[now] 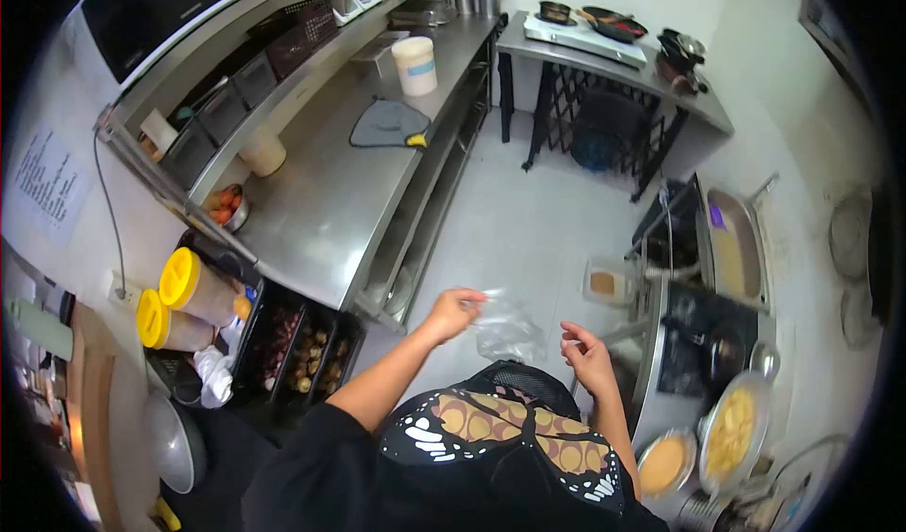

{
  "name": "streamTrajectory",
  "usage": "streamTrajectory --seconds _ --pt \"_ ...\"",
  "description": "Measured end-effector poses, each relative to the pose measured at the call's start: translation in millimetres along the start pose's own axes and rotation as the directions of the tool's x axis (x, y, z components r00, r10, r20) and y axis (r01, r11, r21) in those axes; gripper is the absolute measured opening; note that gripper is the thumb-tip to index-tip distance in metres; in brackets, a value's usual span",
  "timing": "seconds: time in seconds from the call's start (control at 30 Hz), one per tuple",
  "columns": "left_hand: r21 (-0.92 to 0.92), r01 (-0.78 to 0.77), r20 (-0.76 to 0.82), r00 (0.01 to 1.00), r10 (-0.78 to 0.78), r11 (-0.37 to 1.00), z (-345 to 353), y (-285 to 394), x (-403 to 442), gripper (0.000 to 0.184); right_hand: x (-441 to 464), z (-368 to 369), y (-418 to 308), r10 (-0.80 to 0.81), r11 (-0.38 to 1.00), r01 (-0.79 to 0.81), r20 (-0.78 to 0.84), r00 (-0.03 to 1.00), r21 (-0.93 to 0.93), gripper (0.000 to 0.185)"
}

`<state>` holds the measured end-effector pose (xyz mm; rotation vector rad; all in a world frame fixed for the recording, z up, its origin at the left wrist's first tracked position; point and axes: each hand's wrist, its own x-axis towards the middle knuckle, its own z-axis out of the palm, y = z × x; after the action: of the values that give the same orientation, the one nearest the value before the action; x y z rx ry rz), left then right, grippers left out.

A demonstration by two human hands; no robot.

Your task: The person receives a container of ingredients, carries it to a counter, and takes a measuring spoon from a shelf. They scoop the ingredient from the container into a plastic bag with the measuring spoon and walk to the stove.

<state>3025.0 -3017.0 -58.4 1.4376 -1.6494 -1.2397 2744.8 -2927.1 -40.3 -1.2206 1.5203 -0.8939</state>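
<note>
My left hand [453,314] pinches the edge of a clear plastic bag [511,332], which hangs crumpled in front of my body above the floor. To the right of the bag is my right hand [587,356], its fingers loosely bent and apart, with nothing visible in them. A gap separates that hand from the bag. Below both hands, the front of my black shirt shows a butterfly print [528,426].
At left runs a steel counter [321,216] with a grey cloth [389,123] and a white tub [415,66]. A black divided crate [294,348] holds onions and other produce. At right are a sink [736,239], a bowl of yellow pieces [734,428] and an orange-filled bowl [665,463].
</note>
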Motion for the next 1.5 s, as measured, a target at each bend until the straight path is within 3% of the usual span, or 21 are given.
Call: streamTrajectory --seconds 0.07,0.1,0.17,0.2,0.33,0.4,0.5,0.6,0.7,0.73,0.8,0.83,0.87,0.97,1.0,1.07,1.13,1.27,1.37,1.4,1.5 --pt "-0.255 0.2 -0.172 0.954 -0.247 0.946 -31.8 -8.4 47.4 0.023 64.4 -24.6 -21.0 -0.071 0.987 0.069 -0.009 0.997 -0.142 0.04" --pt "-0.258 0.244 -0.314 0.894 -0.32 0.935 -48.7 -11.1 67.5 0.022 94.7 -33.1 -38.2 -0.124 0.98 0.124 0.011 0.992 -0.157 0.041" --pt "-0.44 0.094 -0.514 0.789 -0.337 0.893 -90.6 -22.6 101.5 0.024 158.6 -45.4 -71.6 -0.233 0.954 0.239 0.053 0.971 -0.18 0.045" --pt "-0.529 0.09 -0.569 0.7 -0.432 0.844 -114.0 -14.9 112.3 0.027 194.8 -49.2 -80.8 -0.293 0.926 0.31 0.108 0.95 -0.215 0.05" --pt "-0.467 -0.256 -0.866 0.326 -0.379 0.847 -189.3 -30.6 128.3 0.036 308.2 -33.1 -164.0 -0.397 0.807 0.48 0.285 0.872 -0.344 0.053" --pt "-0.38 -0.288 -0.925 0.137 -0.355 0.879 -220.3 -44.6 134.4 0.038 362.7 -11.6 -202.1 -0.508 0.709 0.618 0.363 0.781 -0.34 0.055" --pt "-0.27 -0.173 -0.953 -0.091 -0.288 0.947 -255.2 -67.7 155.2 0.041 433.8 27.7 -246.6 -0.612 0.603 0.739 0.421 0.67 -0.3 0.06" --pt "-0.228 -0.002 -0.951 -0.212 -0.223 0.974 -284.2 -67.0 202.0 0.042 503.8 72.9 -287.8 -0.642 0.515 0.795 0.47 0.606 -0.322 0.066" --pt "-0.247 -0.003 -0.948 -0.204 -0.243 0.969 -320.4 -102.8 271.1 0.041 570.0 118.7 -326.4 -0.628 0.447 0.811 0.514 0.585 -0.377 0.072" --pt "-0.325 -0.025 -0.938 -0.118 -0.326 0.945 -324.0 -89.9 296.5 0.04 591.9 133.1 -335.8 -0.632 0.42 0.824 0.528 0.567 -0.381 0.077" --pt "-0.298 -0.044 -0.952 -0.061 -0.301 0.953 -337.9 -112.4 361.0 0.039 637.8 162.8 -360.6 -0.643 0.307 0.833 0.544 0.539 -0.461 0.08" --pt "-0.311 0.0 -0.95 0.02 -0.311 0.95 -339.8 -98.8 389.6 0.04 661.0 177.2 -370.5 -0.646 0.252 0.83 0.552 0.527 -0.497 0.081" --pt "-0.319 0.047 -0.941 0.099 -0.322 0.947 -339.6 -81.2 420.5 0.04 688.1 193.4 -379.0 -0.608 0.263 0.816 0.568 0.554 -0.514 0.087" --pt "-0.378 -0.006 -0.897 0.251 -0.364 0.926 -340.6 -66.6 508.0 0.033 745.1 234.5 -409.3 -0.477 0.269 0.734 0.577 0.664 -0.623 0.092" --pt "-0.369 -0.042 -0.891 0.301 -0.34 0.928 -340.0 -74.5 534.8 0.029 763.7 247.5 -414.1 -0.362 0.294 0.706 0.609 0.706 -0.644 0.098" --pt "-0.499 -0.095 -0.825 0.358 -0.438 0.862 -337.3 -59.0 578.0 0.027 781.0 261.9 -427.2 -0.165 0.217 0.697 0.678 0.716 -0.683 0.102" --pt "-0.5 -0.102 -0.825 0.356 -0.438 0.86 -335.9 -62.3 613.3 0.025 800.1 281.9 -426.4 -0.047 0.043 0.724 0.722 0.69 -0.689 0.111" --pt "-0.354 -0.07 -0.882 0.358 -0.308 0.933 -329.7 -91.4 652.1 0.03 846.3 281.2 -437.4 -0.028 0.046 0.849 0.849 0.528 -0.527 0.112" --pt "-0.519 -0.215 -0.837 0.326 -0.44 0.827 -323.1 -80.6 672.5 0.029 870.2 279.4 -440.6 -0.018 0.068 0.904 0.905 0.425 -0.423 0.112" --pt "-0.514 -0.181 -0.842 0.292 -0.453 0.838 -321.8 -66.3 679.1 0.03 876.3 280.2 -442.2 -0.006 0.064 0.92 0.922 0.388 -0.387 0.111" --pt "-0.619 -0.328 -0.783 0.326 -0.529 0.714 -329.3 -75.3 701.0 0.032 889.3 270.0 -447.5 -0.002 0.031 0.965 0.965 0.262 -0.262 0.108"
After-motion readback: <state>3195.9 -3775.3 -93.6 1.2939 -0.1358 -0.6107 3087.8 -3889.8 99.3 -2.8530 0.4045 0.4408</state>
